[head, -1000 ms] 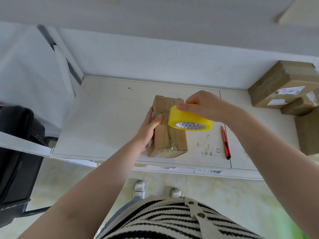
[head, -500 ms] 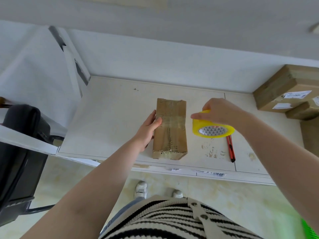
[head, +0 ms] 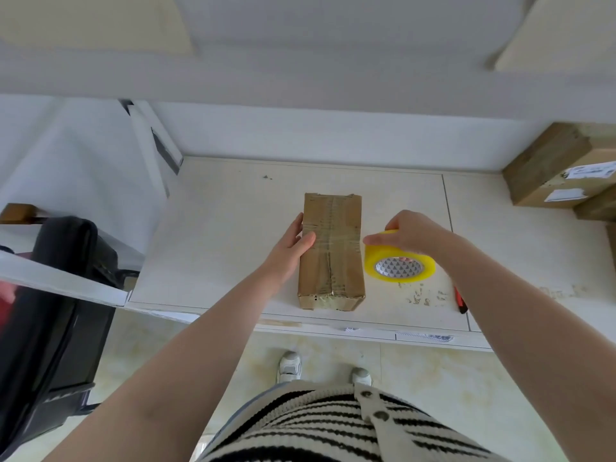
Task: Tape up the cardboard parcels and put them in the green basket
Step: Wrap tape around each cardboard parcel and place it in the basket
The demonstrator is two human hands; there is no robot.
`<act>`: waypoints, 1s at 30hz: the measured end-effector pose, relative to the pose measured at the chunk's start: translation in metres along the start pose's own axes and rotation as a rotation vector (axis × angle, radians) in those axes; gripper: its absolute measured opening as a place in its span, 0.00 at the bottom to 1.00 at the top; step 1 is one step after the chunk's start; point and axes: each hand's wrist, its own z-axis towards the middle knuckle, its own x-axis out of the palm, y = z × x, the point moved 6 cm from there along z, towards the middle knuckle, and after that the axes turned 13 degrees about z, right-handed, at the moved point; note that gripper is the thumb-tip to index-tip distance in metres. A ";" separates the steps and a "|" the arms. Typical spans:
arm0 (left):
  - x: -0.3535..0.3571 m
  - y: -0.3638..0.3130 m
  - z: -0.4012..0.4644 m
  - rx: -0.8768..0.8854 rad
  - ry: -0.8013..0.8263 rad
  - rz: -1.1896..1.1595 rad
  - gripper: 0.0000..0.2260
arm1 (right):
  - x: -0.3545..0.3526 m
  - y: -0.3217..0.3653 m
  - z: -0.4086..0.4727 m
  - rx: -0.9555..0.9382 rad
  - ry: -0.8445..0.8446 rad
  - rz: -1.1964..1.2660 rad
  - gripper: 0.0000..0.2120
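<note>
**Taping the brown box, tape roll beside it**

The cardboard parcel (head: 331, 251) lies flat on the white tabletop (head: 216, 235), long way pointing away from the person; shiny tape already runs across its middle and along its top seam; the left hand (head: 293, 243) rests against the left side of the box with its fingers straight and the thumb on top, holding nothing tight; the right hand (head: 411, 233) has its fingers curled round the yellow tape roll (head: 400, 263), which sits just beside the right side of the box; I cannot tell if a strip of tape joins the roll to the box.

This looks like the taping step, maybe near its end; the green basket is not in view; next, the tape may need cutting, so the red cutter (head: 460, 303) near the tabletop edge could help; then the box must be picked up and carried to the basket; more brown boxes (head: 553, 168) wait at the far right.
</note>
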 end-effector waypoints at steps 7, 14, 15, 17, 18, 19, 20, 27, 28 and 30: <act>-0.006 -0.025 -0.004 0.091 -0.167 0.512 0.33 | 0.009 -0.004 0.002 -0.016 -0.010 0.005 0.31; 0.035 -0.066 0.006 0.258 -0.352 1.140 0.29 | 0.009 -0.003 0.004 -0.018 -0.021 -0.077 0.39; 0.038 -0.062 0.011 0.207 -0.350 1.206 0.30 | 0.009 -0.003 0.003 -0.016 -0.021 -0.081 0.39; 0.040 -0.052 0.016 0.124 -0.354 1.334 0.32 | 0.008 -0.002 0.003 -0.016 -0.025 -0.074 0.37; 0.041 -0.048 0.018 0.116 -0.360 1.375 0.32 | 0.008 -0.002 0.002 -0.017 -0.028 -0.072 0.35; 0.042 -0.046 0.018 0.119 -0.362 1.395 0.32 | 0.008 -0.001 0.001 -0.018 -0.028 -0.073 0.33; 0.043 -0.046 0.019 0.123 -0.361 1.401 0.32 | 0.008 -0.001 0.001 -0.017 -0.025 -0.073 0.32; 0.027 -0.040 0.018 0.133 -0.312 1.293 0.35 | -0.003 0.009 -0.018 -0.135 -0.013 0.079 0.30; 0.020 -0.038 0.017 0.137 -0.311 1.248 0.36 | -0.005 0.013 -0.022 -0.165 -0.005 0.137 0.29; 0.003 -0.031 0.015 0.131 -0.303 1.152 0.38 | -0.006 0.023 -0.026 -0.207 0.012 0.237 0.27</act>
